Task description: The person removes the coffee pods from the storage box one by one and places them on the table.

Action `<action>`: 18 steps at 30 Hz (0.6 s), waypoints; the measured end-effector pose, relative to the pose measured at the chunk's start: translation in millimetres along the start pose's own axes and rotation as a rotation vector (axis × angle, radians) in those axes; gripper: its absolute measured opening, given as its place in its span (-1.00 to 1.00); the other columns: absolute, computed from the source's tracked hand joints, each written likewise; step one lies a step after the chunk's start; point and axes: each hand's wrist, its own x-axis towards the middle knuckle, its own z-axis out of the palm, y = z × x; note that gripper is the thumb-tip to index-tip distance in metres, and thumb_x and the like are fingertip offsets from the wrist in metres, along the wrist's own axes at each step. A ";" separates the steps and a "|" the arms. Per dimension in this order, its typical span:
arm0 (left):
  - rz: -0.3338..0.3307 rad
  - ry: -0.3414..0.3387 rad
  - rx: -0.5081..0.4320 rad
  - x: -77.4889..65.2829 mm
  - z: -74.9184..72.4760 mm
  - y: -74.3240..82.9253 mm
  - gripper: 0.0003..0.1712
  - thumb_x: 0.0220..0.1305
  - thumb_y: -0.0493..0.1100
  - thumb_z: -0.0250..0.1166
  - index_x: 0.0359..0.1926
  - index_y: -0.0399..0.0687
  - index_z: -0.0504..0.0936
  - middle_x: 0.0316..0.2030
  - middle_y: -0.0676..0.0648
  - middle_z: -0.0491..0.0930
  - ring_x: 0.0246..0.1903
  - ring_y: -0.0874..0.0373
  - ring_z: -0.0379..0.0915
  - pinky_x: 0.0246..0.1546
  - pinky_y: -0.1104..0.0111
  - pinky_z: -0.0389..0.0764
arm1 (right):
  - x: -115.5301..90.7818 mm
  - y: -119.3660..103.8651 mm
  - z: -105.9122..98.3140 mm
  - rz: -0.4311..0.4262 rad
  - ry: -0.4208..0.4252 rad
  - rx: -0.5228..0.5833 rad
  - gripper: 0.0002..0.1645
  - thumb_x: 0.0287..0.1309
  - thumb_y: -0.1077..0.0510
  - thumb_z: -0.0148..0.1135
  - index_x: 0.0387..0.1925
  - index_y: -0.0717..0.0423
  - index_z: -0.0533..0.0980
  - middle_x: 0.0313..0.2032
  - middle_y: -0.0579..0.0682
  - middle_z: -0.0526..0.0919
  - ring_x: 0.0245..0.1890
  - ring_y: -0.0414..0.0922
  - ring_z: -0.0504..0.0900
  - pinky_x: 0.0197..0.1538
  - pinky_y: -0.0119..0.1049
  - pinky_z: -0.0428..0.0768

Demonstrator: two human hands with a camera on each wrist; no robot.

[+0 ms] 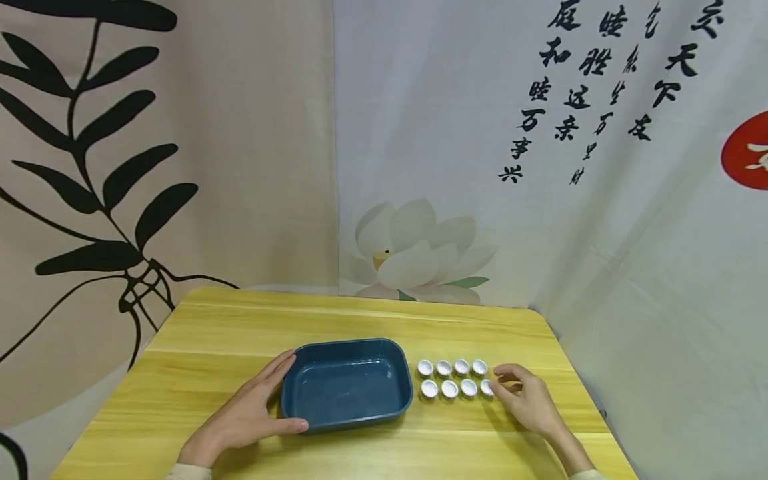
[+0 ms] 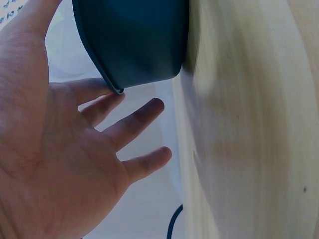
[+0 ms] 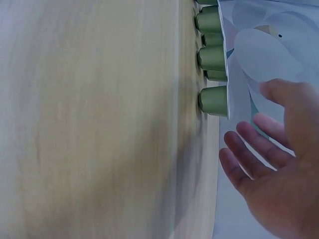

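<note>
A dark blue rectangular tray (image 1: 348, 393) lies on the table. My left hand (image 1: 252, 407) rests at its left side, fingers spread, with the thumb by the near rim and a fingertip by the far left corner. In the left wrist view, fingers touch the tray's rim while others stand apart from it. To the right of the tray, several coffee capsules (image 1: 449, 389) stand in two rows, silvery lids up. Their green bodies show in the right wrist view. My right hand (image 1: 528, 400) hovers beside the front-right capsule (image 3: 214, 101), fingers loosely bent and holding nothing.
The yellow wood-grain table (image 1: 288, 320) carries the tray and the capsules. Behind it hangs a cloth backdrop (image 1: 420, 133) with a printed lotus and black characters. On the left, the backdrop shows a black plant print (image 1: 102, 193).
</note>
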 end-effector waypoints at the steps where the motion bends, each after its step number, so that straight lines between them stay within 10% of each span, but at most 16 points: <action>1: 0.005 0.004 0.005 -0.1 0.1 -0.4 0.51 0.16 0.53 0.63 0.85 -0.06 0.09 0.85 -0.19 0.00 0.71 -0.50 0.16 0.45 -0.49 0.52 | 0.3 -0.2 0.0 -0.017 0.009 -0.008 -0.55 0.53 0.01 0.50 0.25 0.18 0.69 0.15 0.10 0.84 0.12 0.05 0.81 0.11 -0.29 0.82; 18: 0.021 0.089 0.042 -5.7 -13.1 -0.5 0.36 0.27 0.51 0.57 0.85 0.20 0.09 0.81 -0.22 0.14 0.67 -0.51 0.26 0.42 -0.55 0.50 | -2.7 7.6 -5.8 -0.146 0.073 -0.202 -0.36 0.65 -0.09 0.33 0.49 0.22 0.55 0.47 0.38 0.61 0.49 0.47 0.54 0.43 0.59 0.51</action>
